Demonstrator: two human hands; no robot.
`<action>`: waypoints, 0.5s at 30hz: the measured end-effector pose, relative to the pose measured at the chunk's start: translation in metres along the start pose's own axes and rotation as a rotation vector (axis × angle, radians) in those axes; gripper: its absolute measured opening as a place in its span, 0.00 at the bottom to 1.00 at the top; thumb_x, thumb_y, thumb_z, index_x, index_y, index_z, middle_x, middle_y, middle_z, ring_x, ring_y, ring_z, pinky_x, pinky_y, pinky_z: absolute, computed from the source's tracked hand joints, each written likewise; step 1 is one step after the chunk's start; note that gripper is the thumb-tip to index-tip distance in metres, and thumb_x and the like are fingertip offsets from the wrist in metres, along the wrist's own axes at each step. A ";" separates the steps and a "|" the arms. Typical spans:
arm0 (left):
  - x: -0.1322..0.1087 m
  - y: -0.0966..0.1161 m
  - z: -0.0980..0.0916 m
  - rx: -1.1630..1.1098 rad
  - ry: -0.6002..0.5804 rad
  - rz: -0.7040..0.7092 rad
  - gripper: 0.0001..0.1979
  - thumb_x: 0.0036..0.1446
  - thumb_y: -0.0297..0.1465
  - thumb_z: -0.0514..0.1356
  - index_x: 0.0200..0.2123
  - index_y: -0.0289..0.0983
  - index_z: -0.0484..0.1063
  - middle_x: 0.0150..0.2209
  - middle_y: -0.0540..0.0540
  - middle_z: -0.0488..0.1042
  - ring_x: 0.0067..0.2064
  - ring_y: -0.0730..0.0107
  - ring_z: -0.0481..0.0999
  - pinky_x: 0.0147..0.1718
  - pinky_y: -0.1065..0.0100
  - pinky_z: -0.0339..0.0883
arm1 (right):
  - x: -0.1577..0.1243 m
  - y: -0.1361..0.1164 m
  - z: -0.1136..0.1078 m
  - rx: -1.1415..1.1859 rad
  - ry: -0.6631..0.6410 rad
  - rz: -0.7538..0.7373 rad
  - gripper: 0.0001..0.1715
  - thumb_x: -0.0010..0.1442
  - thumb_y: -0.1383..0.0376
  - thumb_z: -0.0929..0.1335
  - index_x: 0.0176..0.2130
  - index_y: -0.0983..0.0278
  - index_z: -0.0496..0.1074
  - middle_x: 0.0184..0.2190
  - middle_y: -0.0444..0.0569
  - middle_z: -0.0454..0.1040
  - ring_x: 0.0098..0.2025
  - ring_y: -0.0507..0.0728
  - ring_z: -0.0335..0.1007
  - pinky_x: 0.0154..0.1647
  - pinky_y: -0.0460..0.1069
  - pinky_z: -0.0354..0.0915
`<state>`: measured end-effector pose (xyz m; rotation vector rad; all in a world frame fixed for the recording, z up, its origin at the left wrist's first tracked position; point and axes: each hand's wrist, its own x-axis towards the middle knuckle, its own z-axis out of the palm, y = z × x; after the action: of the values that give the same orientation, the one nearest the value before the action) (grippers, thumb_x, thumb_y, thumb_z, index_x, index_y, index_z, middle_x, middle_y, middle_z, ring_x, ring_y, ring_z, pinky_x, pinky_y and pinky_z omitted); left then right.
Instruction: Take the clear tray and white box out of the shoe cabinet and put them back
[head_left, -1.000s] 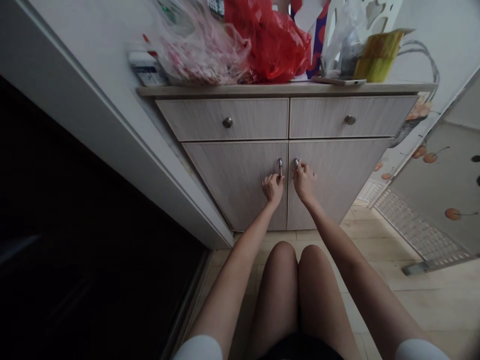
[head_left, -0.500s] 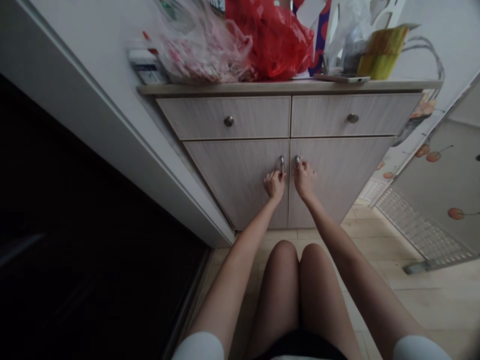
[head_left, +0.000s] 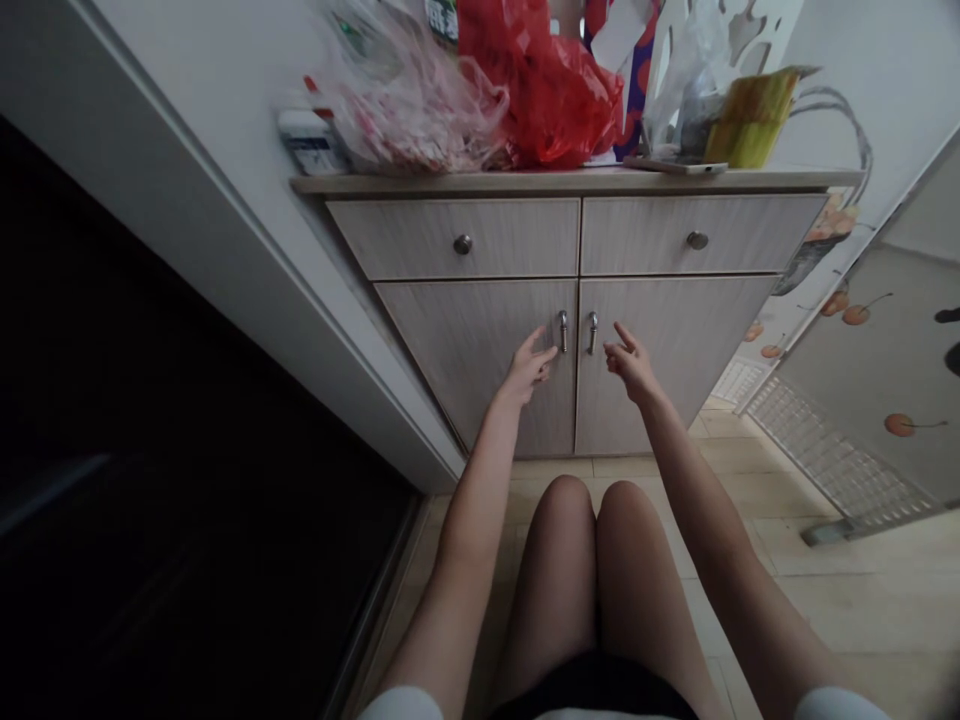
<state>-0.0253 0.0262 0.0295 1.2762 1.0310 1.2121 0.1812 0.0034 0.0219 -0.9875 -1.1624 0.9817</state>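
The left hand [head_left: 526, 372] has nothing in it. Its fingers are loose and spread a bit apart, and one fingertip is just beside the low end of the left handle [head_left: 563, 332]. That handle is to the right of the hand. The right hand [head_left: 632, 368] has nothing in it too. One finger points up and the others are bent a little. The right handle [head_left: 592, 333] is to the left of this hand, with a small gap between them. So the two shiny handles stand side by side, upright, in the space between the hands.

The left handle is on the left door [head_left: 465, 340], and the right handle is on the right door [head_left: 682, 330]. Both doors are closed, with a thin line between them. Above them are two closed drawers, each with a round knob: the left knob [head_left: 463, 244] and the right knob [head_left: 697, 240].

On the cabinet top [head_left: 525, 183] sit a white bottle [head_left: 311, 142], a see-through pinkish bag [head_left: 420, 125], a red bag [head_left: 559, 105], a thin flat thing [head_left: 679, 166] and a yellow pack [head_left: 750, 122]. Below, two bare knees [head_left: 568, 510] face the doors.
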 end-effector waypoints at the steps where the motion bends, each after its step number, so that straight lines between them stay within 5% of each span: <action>1: -0.010 0.001 -0.003 -0.174 -0.109 0.003 0.35 0.57 0.29 0.62 0.67 0.44 0.57 0.17 0.62 0.55 0.16 0.80 0.52 0.22 0.74 0.50 | -0.010 -0.003 -0.004 0.178 -0.087 0.050 0.48 0.54 0.60 0.68 0.69 0.57 0.51 0.20 0.34 0.54 0.21 0.49 0.49 0.26 0.45 0.53; 3: -0.028 0.001 -0.007 -0.457 -0.268 0.034 0.36 0.58 0.26 0.60 0.67 0.47 0.54 0.16 0.63 0.51 0.15 0.81 0.45 0.21 0.74 0.47 | -0.030 -0.009 -0.009 0.444 -0.235 0.098 0.52 0.52 0.64 0.68 0.70 0.49 0.47 0.18 0.31 0.48 0.18 0.47 0.39 0.22 0.43 0.46; 5: -0.043 -0.004 -0.004 -0.648 -0.304 0.065 0.34 0.59 0.25 0.57 0.67 0.47 0.55 0.16 0.63 0.48 0.15 0.81 0.41 0.21 0.75 0.46 | -0.046 -0.011 -0.011 0.594 -0.310 0.094 0.54 0.52 0.67 0.68 0.69 0.43 0.44 0.16 0.29 0.43 0.16 0.47 0.32 0.20 0.43 0.42; 9: -0.058 -0.019 0.008 -0.751 -0.197 0.071 0.29 0.64 0.26 0.52 0.66 0.49 0.57 0.17 0.62 0.43 0.16 0.79 0.37 0.22 0.74 0.47 | -0.062 -0.002 -0.010 0.661 -0.350 0.065 0.54 0.53 0.66 0.69 0.69 0.40 0.43 0.15 0.28 0.38 0.16 0.46 0.26 0.19 0.43 0.37; 15: -0.059 -0.041 0.019 -0.562 -0.040 0.049 0.24 0.67 0.30 0.47 0.64 0.49 0.61 0.19 0.60 0.39 0.17 0.78 0.36 0.25 0.71 0.51 | -0.063 0.018 -0.007 0.567 -0.275 0.064 0.48 0.56 0.60 0.67 0.69 0.45 0.45 0.15 0.27 0.36 0.15 0.46 0.26 0.19 0.43 0.36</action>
<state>-0.0108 -0.0316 -0.0152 0.8810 0.5689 1.3826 0.1787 -0.0528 -0.0123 -0.4459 -0.9889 1.4312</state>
